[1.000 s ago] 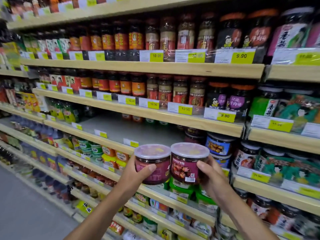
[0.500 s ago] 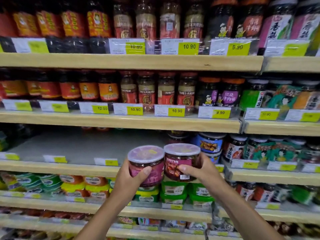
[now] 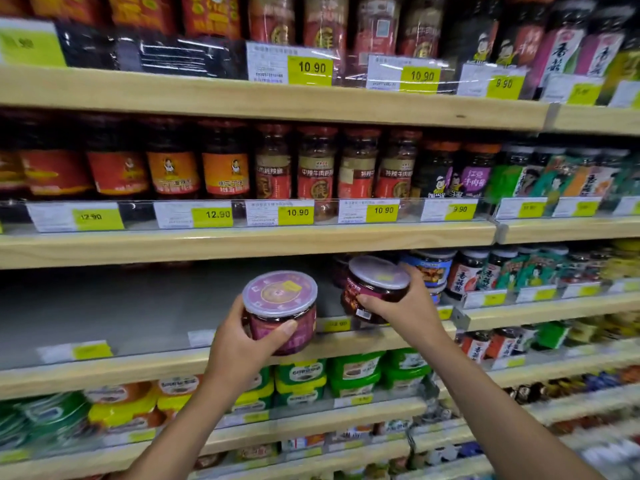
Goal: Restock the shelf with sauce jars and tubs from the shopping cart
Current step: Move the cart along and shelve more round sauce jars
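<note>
I hold two short sauce tubs with clear lids and purple-red labels. My left hand [image 3: 242, 341] grips the left tub [image 3: 282, 306] just in front of the wooden edge of the mostly bare grey shelf [image 3: 104, 313]. My right hand [image 3: 405, 306] grips the right tub [image 3: 374, 289], tilted and partly past the shelf edge, near the dark tubs [image 3: 341, 271] standing at the back. The shopping cart is out of sight.
Blue-labelled jars [image 3: 431, 268] and dark jars [image 3: 467, 275] stand right of my right hand. Rows of red-labelled jars [image 3: 315, 171] fill the shelf above, green tubs [image 3: 353, 372] the one below. Yellow price tags line every shelf edge.
The view has closed in on the shelf. Both tubs have moved apart; the right one has gone up and forward into the shelf opening, the left one stays at the edge.
</note>
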